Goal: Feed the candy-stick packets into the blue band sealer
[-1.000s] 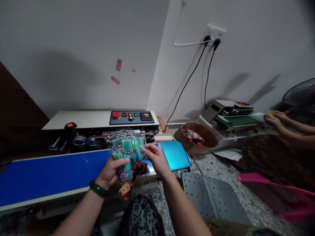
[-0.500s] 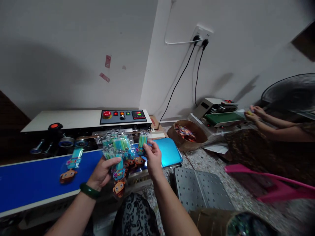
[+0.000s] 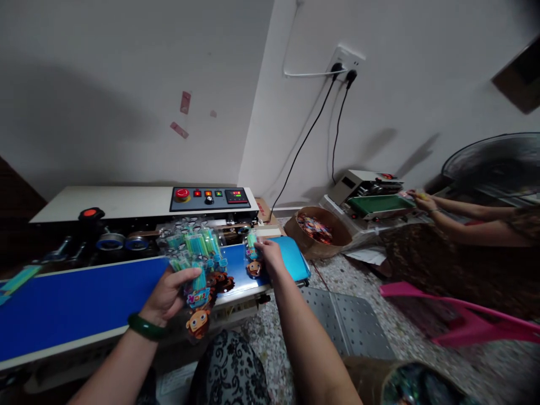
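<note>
My left hand (image 3: 166, 295), a green bangle at its wrist, is closed around a bunch of clear packets (image 3: 200, 247) of green and blue sticks with brown monkey faces at their lower ends. The bunch hangs over the blue conveyor belt (image 3: 105, 298) of a band sealing machine (image 3: 113, 202). Near the belt's right end, my right hand (image 3: 272, 256) pinches a single monkey packet (image 3: 253, 261) by its side. That packet's top edge is up by the machine's sealing slot. At the far left, another packet (image 3: 19, 284) is partly out of view.
A round tub (image 3: 320, 247) of colourful packets stands on the floor to the right. Beyond it, a co-worker's hands (image 3: 422, 199) are at a second sealer with a green belt (image 3: 379, 203). A pink stool (image 3: 455, 315), a grey perforated plate (image 3: 354, 320) and a cardboard drum (image 3: 371, 377) lie rightward.
My right hand has brought its packet away from the bunch, rightward and down to the belt. The packet on the belt has travelled left. My left hand still holds the bunch.
</note>
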Tool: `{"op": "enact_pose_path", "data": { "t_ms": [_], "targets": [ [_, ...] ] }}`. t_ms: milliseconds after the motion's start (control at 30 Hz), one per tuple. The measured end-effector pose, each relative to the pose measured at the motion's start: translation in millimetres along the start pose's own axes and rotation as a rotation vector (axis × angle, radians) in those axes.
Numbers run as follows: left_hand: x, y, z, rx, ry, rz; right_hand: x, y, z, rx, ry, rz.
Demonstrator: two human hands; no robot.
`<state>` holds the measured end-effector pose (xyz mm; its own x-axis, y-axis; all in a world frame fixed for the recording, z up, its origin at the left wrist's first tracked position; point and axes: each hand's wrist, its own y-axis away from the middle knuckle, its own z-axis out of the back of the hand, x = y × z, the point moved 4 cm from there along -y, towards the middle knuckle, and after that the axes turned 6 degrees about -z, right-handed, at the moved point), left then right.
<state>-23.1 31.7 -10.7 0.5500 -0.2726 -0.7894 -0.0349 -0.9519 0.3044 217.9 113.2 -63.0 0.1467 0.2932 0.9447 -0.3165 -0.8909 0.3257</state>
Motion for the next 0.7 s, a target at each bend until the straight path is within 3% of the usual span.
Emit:
{"op": "enact_pose_path", "data": {
  "t_ms": [100, 167, 300, 367, 500, 700],
  "targets": [
    [-1.4, -1.6, -0.7, -0.002, -0.003, -0.025, 6.6, 4.8, -10.5, -0.007, 0.010, 0.028],
    [-1.5, -2.4, -1.3, 0.004, 0.000, -0.040, 13.5, 20.3, -18.6, 0.054, -0.018, 0.057],
    [-0.8, -1.4, -4.9, 0.044, -0.002, -0.067, 28.8, 70.8, -44.7, 0.502, -0.079, 0.052],
    [-0.1, -0.5, -7.3, 0.072, -0.013, -0.077, 34.3, 90.5, -53.3, 0.627, -0.033, 0.065],
    [1.9, 0.1, -10.4, 0.098, -0.051, -0.078, 36.9, 100.5, -59.4, 0.641, -0.057, 0.111],
    [4.0, -0.3, -12.8, 0.054, -0.050, -0.093, 30.1, 99.7, -59.5, 0.541, -0.143, 0.146]
  ]
}}
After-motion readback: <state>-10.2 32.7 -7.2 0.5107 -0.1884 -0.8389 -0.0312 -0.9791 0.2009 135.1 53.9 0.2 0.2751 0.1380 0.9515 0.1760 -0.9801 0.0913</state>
